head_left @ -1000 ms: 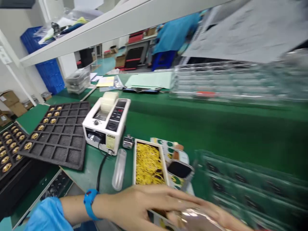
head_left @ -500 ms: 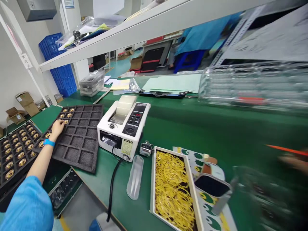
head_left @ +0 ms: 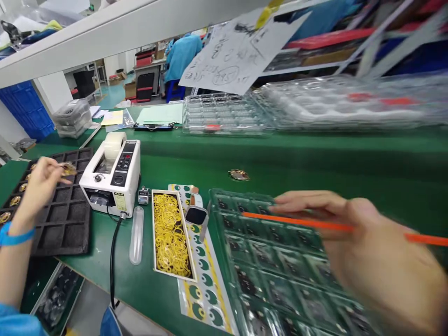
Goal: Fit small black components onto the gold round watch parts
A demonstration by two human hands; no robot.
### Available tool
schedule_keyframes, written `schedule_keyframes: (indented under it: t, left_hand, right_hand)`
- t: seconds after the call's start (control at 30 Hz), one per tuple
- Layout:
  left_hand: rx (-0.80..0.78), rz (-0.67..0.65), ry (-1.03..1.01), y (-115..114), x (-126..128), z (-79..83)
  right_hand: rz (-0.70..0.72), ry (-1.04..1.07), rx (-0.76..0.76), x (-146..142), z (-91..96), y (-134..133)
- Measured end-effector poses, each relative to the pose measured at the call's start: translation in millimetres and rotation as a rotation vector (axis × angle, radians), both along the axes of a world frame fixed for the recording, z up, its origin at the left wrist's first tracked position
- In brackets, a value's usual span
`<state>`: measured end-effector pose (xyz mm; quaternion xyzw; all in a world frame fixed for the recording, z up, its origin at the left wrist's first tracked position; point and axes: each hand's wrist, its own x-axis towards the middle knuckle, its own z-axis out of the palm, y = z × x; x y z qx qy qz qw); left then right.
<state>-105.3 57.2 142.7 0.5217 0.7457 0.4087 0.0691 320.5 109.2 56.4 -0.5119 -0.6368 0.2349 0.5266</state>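
On the green tabletop, left fingers pinch a gold disc over a foam tray; the blurred right hand seems to grip an orange stick.

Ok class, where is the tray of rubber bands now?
The tray of yellow rubber bands lies left of centre in the head view, between the clear plastic tube and a printed strip.

on the surface, a foam tray lies at the far left, with a tape dispenser just right of it. next along come a plastic tube, then a box of rubber bands, then a plastic tray at right. a small round metal piece sits behind that tray, and stacked plastic trays line the back.
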Motion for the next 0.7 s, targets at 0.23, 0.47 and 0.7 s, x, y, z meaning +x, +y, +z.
schedule_keyframes:
  t: [0.23, 0.47, 0.7]
  left_hand:
    - [-0.251, -0.702, -1.025, -6.7, 172.4, -75.4]
    - [-0.207, -0.682, -1.203, 6.5, 187.6, -102.9]
    - [-0.236, -0.771, -1.146, -2.1, 180.9, -107.1]
  right_hand:
    - [0.314, 0.25, -0.14, -30.8, -8.3, -35.6]
    - [0.414, 0.075, -0.122, -54.8, -17.9, -54.0]
    - [0.446, 0.104, -0.027, -53.9, -24.5, -54.8]
